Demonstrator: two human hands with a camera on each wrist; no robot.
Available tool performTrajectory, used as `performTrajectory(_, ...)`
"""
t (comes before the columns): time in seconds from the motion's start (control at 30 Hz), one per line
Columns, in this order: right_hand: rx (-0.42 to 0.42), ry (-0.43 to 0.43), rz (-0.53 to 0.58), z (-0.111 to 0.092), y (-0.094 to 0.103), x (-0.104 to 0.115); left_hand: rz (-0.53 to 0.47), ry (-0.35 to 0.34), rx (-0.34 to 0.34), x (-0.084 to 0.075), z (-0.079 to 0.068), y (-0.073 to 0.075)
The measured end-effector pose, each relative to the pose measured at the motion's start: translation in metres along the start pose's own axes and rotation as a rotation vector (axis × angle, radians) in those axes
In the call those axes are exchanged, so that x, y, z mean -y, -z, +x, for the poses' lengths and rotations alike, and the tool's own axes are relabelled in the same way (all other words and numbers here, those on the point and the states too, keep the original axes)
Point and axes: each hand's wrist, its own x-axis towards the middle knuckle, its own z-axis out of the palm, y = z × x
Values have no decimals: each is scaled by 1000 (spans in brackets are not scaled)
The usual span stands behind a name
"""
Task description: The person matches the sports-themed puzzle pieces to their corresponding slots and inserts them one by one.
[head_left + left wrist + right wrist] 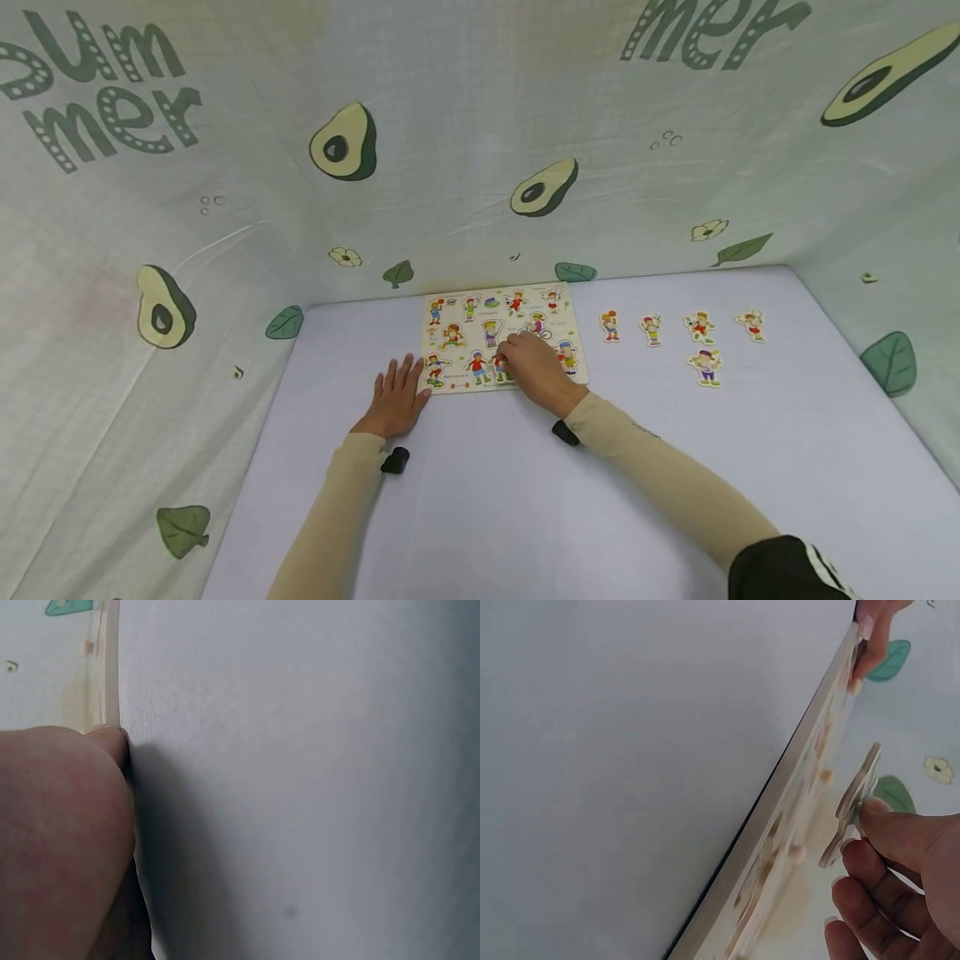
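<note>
My right hand (pixel 536 367) is over the lower middle of a wooden puzzle board (pixel 472 335). Between thumb and fingers it pinches a figure-shaped wooden puzzle piece (pixel 859 784), raised off the board in the right wrist view. Part of the piece is hidden by the hand in the head view. My left hand (pixel 393 400) rests with its fingers spread at the board's lower left corner. Its thumb touches the board's edge, as the left wrist view shows. Colourful child figures cover the board.
Several loose figure pieces lie to the right of the board, among them a footballer piece (pixel 700 327) and a purple-trousered piece (pixel 706 367). The white tabletop (pixel 480 500) meets an avocado-printed cloth (pixel 450 225) behind the board.
</note>
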Motion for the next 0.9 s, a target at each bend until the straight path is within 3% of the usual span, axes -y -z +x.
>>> performTrajectory(0.37,40,20,0,21,-15,18,-9,6,5,-4,0,2)
performTrajectory(0.9,116,-4,-53,36,-24,27,-4,10,-9,-5,-3,3)
